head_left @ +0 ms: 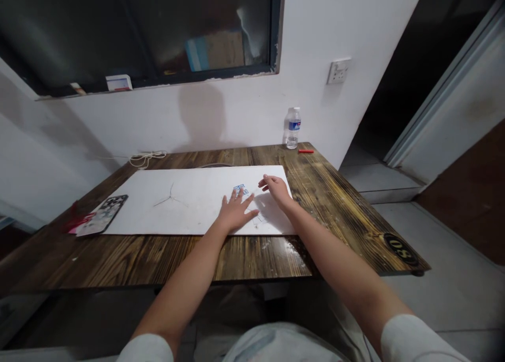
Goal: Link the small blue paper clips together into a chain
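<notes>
A white board (pixel 197 193) lies across the wooden table. My left hand (pixel 235 212) rests flat on its right part, palm down, fingers spread. Just right of it, my right hand (pixel 275 188) is held a little above the board. Its fingers are curled together towards the left, and anything between them is too small to make out. Blue printed marks (pixel 239 187) show beyond the left fingertips. Thin dark lines (pixel 255 218) lie by the left thumb, partly covered. Further left on the board is a thin, three-armed, twig-like shape (pixel 170 197).
A patterned phone-like slab (pixel 112 212) lies over the board's left end, beside red and pink items (pixel 81 222). At the back are a coiled white cable (pixel 148 157), a plastic bottle (pixel 292 130) and a red stick-like object (pixel 305 151). A round "80" plate (pixel 400 249) marks the right corner.
</notes>
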`<state>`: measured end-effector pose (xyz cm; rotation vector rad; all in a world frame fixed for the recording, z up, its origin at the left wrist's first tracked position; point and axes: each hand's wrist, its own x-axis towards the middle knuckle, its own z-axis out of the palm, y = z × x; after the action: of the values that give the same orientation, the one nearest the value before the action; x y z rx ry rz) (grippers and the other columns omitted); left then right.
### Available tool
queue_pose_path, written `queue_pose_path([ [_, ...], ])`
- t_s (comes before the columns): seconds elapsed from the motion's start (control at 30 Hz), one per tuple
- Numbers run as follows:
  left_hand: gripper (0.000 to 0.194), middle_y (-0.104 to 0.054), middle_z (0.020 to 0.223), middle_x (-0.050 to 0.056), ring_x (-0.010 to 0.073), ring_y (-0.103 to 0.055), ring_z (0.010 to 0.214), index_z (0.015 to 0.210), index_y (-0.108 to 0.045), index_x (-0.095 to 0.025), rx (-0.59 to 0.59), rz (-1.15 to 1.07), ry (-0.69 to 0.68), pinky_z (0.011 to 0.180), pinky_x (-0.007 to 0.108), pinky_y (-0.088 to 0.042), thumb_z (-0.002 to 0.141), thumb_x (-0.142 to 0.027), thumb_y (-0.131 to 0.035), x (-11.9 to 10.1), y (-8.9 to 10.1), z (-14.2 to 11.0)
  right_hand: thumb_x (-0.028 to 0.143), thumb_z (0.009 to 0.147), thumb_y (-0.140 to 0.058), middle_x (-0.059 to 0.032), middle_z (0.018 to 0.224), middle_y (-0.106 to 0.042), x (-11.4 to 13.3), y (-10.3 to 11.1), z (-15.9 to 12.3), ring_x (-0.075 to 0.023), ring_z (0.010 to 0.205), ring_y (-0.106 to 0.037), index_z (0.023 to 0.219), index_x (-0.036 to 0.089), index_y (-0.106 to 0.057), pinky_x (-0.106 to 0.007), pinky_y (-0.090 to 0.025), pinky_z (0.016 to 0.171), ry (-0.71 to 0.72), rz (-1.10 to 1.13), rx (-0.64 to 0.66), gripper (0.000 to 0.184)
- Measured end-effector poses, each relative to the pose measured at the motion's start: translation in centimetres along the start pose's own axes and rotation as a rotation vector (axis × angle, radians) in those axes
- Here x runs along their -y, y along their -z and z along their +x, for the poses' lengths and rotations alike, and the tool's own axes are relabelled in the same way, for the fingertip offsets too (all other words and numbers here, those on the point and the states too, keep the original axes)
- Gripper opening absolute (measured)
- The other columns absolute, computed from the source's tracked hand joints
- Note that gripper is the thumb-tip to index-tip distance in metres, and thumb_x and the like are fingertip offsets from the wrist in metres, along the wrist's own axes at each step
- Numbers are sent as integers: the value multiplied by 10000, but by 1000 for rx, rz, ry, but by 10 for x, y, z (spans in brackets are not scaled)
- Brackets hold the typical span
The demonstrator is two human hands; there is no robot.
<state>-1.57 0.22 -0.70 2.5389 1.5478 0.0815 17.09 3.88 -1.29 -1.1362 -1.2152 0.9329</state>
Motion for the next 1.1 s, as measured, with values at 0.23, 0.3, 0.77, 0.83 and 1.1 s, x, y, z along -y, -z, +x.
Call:
queue_pose_path([
  [0.23, 820, -165, 1550, 203, 416, -106, 1420, 1486, -256, -159, -119, 74, 370, 1096, 568, -161, 857, -685, -270, 15, -4, 2, 473, 730, -687, -30, 1082, -713, 20, 18, -5, -253, 1044, -624, 894, 265, -762, -366, -424, 947, 140, -339, 770, 276],
  [0.3, 742, -155, 1552, 205, 372, -101, 1433, 1483, -240, -120, -89, 102, 369, 1106, 557, -157, 909, -590, -230, 15, -4, 3, 471, 718, -714, -10, 1286, -611, 26, 21, -10, -267, 1287, -460, 1119, 315, -695, -388, -322, 1070, 152, -445, 1110, 431],
  [0.77, 492, -333, 1506, -40, 206, -165, 1441, 1379, -440, -367, 330, -275, -504, 1164, 475, -27, 949, -549, -285, -8, 18, -9, 437, 957, -347, -65, 1577, -128, -9, 22, -3, -332, 1446, -64, 1492, 247, -241, -648, -80, 1096, 105, -1154, 593, 577],
  [0.83, 426, -516, 1387, -35, 197, -367, 1360, 1243, -593, -359, 266, -366, -512, 1149, 412, -181, 942, -531, -345, -11, 18, -9, 347, 951, -374, -45, 1572, -160, -6, 19, -5, -313, 1448, -73, 1473, 279, -290, -646, -73, 1097, 180, -1078, 711, 533],
  [1.1, 419, -730, 990, 66, 215, -659, 912, 999, -717, -226, -447, -256, 292, 770, 305, -472, 931, -457, -375, 2, 21, -4, 422, 926, -468, 39, 1564, -187, 6, 10, -11, -274, 1454, -51, 1390, 412, -407, -595, -21, 1120, 306, -904, 1011, 468],
])
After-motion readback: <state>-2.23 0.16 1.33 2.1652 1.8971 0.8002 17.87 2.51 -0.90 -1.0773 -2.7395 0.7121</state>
